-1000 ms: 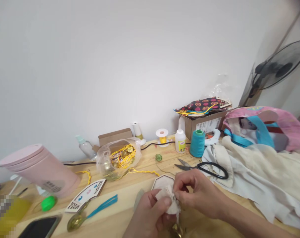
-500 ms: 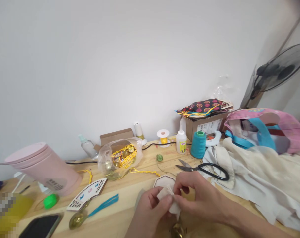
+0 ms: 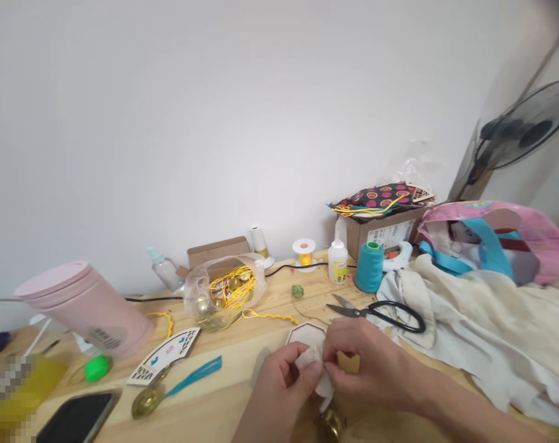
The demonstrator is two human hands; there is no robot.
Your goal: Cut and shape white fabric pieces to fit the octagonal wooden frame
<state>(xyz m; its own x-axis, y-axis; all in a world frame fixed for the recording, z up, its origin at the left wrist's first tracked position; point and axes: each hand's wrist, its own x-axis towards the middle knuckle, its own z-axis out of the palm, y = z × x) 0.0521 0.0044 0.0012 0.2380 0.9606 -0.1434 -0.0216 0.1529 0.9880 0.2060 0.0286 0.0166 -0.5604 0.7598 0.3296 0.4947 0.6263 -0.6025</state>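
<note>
Near the bottom centre, a small piece of white cloth (image 3: 324, 386) is pinched between both hands. My left hand (image 3: 279, 387) has thumb and fingers closed on its left side. My right hand (image 3: 369, 363) grips its upper right edge with closed fingertips. Just behind the fingers lies a dark-rimmed white octagonal piece (image 3: 307, 334), partly covered by the hands. A shiny gold bell (image 3: 329, 426) sits below the cloth at the frame's lower edge. Whether a needle or thread is between the fingers is too small to tell.
Black-handled scissors (image 3: 380, 312), a teal thread cone (image 3: 369, 267) and a glue bottle (image 3: 338, 261) stand or lie behind. White fabric (image 3: 482, 332) covers the right. Leftward are a bag of bells (image 3: 224, 289), a fan-shaped piece (image 3: 163, 357), a pink tumbler (image 3: 85, 311) and a phone (image 3: 79, 418).
My right hand's fingers have shifted slightly, with a wider gap between thumb and palm. The cloth hangs a little differently below the fingers. The view has moved slightly.
</note>
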